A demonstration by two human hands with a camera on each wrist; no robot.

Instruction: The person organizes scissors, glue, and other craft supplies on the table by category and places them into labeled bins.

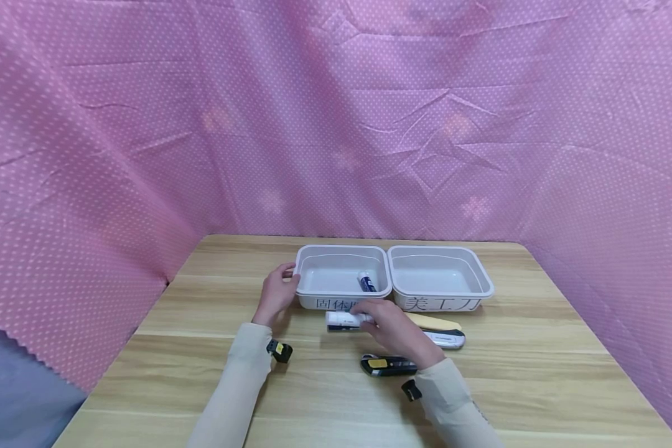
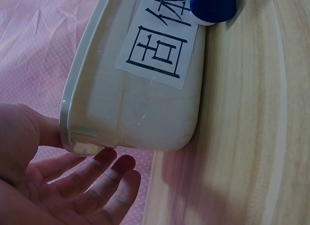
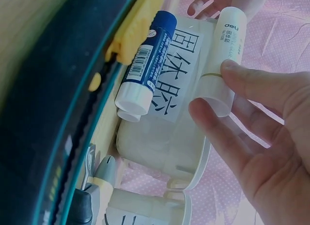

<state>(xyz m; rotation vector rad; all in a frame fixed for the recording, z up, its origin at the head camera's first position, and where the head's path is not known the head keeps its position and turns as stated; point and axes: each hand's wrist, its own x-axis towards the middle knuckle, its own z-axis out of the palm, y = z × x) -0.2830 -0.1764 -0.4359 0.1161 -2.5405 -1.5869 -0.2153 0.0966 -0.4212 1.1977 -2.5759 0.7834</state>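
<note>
My right hand [image 1: 394,330] pinches a white glue stick [image 3: 230,40] between thumb and fingers, above the table in front of the left bin. Below that stick, a blue glue stick [image 3: 150,60] with a white end lies by the bin's labelled front, partly covering another white-ended stick. My left hand [image 1: 278,292] holds the left corner of the white plastic bin [image 2: 160,118], its thumb at the rim and its fingers along the outside. Inside this bin lies a blue and white glue stick [image 1: 366,282].
Beside it on the right stands a second labelled white bin [image 1: 442,302]. A black and yellow utility knife [image 1: 386,366] lies under my right wrist. Near the right bin are a white and black knife [image 1: 447,339] and a yellow-handled one [image 1: 434,322]. Pink dotted cloth [image 1: 347,124] surrounds the table.
</note>
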